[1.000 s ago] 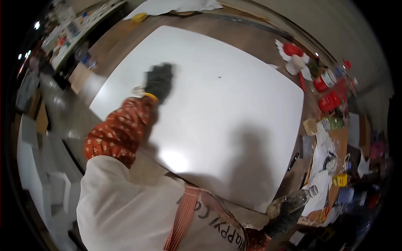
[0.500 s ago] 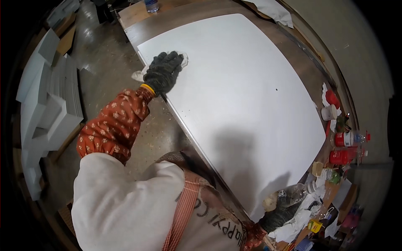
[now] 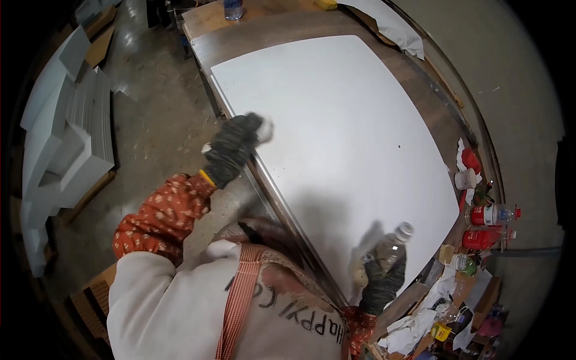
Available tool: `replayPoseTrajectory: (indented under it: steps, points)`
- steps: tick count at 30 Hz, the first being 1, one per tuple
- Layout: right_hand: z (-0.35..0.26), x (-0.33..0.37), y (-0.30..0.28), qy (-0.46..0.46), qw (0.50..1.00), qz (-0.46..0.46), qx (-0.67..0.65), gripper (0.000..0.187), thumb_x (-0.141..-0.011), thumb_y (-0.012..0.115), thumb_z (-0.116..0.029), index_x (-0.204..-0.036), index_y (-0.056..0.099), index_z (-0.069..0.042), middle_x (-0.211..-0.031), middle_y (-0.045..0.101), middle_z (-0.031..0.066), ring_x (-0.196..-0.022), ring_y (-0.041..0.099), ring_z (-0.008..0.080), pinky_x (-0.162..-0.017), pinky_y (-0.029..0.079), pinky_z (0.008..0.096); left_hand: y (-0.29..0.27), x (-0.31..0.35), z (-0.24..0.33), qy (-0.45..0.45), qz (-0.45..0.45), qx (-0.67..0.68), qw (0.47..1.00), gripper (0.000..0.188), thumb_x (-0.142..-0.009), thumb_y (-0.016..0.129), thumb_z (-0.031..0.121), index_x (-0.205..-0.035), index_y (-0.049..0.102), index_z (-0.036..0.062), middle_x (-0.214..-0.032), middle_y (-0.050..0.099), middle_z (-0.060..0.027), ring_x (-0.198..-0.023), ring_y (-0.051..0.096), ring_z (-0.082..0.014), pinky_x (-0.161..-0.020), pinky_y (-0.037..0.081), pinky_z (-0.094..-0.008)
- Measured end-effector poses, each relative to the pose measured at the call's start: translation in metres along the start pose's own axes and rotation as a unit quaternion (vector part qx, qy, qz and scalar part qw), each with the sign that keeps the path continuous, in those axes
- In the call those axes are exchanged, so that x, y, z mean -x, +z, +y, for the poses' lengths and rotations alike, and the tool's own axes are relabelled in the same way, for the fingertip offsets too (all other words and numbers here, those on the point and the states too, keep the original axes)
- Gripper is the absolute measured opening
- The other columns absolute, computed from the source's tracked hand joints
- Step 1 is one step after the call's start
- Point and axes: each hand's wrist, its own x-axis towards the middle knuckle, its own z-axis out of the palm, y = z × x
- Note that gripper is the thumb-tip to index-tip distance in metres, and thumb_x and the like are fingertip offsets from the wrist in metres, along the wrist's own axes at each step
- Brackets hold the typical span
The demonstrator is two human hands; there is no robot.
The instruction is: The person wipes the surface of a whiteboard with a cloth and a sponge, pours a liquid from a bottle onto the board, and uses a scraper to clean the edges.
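Note:
A large white panel (image 3: 324,132) lies on the workbench before me. My left hand (image 3: 231,147), in a dark grey glove, is closed around a white cloth (image 3: 266,128) over the panel's near left edge; motion blurs it a little. In a matching glove, my right hand (image 3: 383,283) grips a clear plastic bottle (image 3: 394,245) with a pale cap, tilted above the panel's lower right part. A beige lump (image 3: 360,276), perhaps a sponge, shows beside that hand; whether the hand holds it too I cannot tell.
Bottles with red labels (image 3: 480,239) and a white cup (image 3: 465,179) stand along the right side. Crumpled paper and a yellow packet (image 3: 441,331) clutter the lower right. Stacked white boards (image 3: 90,132) rest on the floor at left. Another bottle (image 3: 233,9) is at the bench's far end.
My left hand has come nearer along the panel's edge with the cloth. My right hand has brought the bottle from the cluttered right side leftward over the panel, turning its cap end upward.

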Motion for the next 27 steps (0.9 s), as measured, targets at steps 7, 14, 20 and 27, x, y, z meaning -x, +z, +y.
replayPoseTrajectory:
  steps: [7,14,20,27]
  points:
    - [-0.081,-0.029,0.051,-0.117,0.920,-0.280,0.247,0.074,-0.067,0.079,-0.028,-0.129,0.047,-0.005,-0.106,0.064,0.0130,-0.091,0.065,0.0284,-0.080,0.053,0.0347,0.038,0.039,0.038,-0.092,-0.050,0.663,0.741,0.048,-0.088,0.059,0.019,-0.131,0.046,0.0028,-0.136,0.045,-0.0153,-0.128,0.040,-0.0293,-0.110,0.028,-0.0398]
    - [-0.085,-0.050,0.087,-0.287,0.867,-0.303,0.272,0.068,-0.071,0.075,-0.032,-0.127,0.049,-0.004,-0.100,0.065,0.0128,-0.081,0.065,0.0271,-0.070,0.053,0.0356,0.047,0.029,0.129,-0.196,-0.063,0.548,0.810,0.043,-0.093,0.053,0.020,-0.132,0.044,0.0019,-0.135,0.047,-0.0133,-0.124,0.044,-0.0222,-0.106,0.034,-0.0362]
    - [-0.081,-0.060,0.094,-0.184,0.930,-0.253,0.193,0.071,-0.068,0.078,-0.027,-0.127,0.048,-0.004,-0.102,0.064,0.0142,-0.085,0.065,0.0247,-0.073,0.053,0.0347,0.049,0.006,0.126,-0.077,0.000,0.408,0.910,0.033,-0.093,0.053,0.013,-0.123,0.051,0.0008,-0.130,0.050,-0.0142,-0.122,0.047,-0.0211,-0.103,0.038,-0.0356]
    - [-0.053,-0.080,0.077,-0.005,0.993,-0.088,-0.077,0.073,-0.062,0.080,-0.003,-0.127,0.048,-0.004,-0.109,0.062,0.0079,-0.096,0.060,0.0194,-0.081,0.052,0.0320,0.099,-0.005,0.049,0.225,-0.164,-0.146,0.949,0.029,-0.087,0.049,0.025,-0.110,0.056,0.0090,-0.117,0.053,-0.0127,-0.105,0.053,-0.0271,-0.091,0.044,-0.0406]
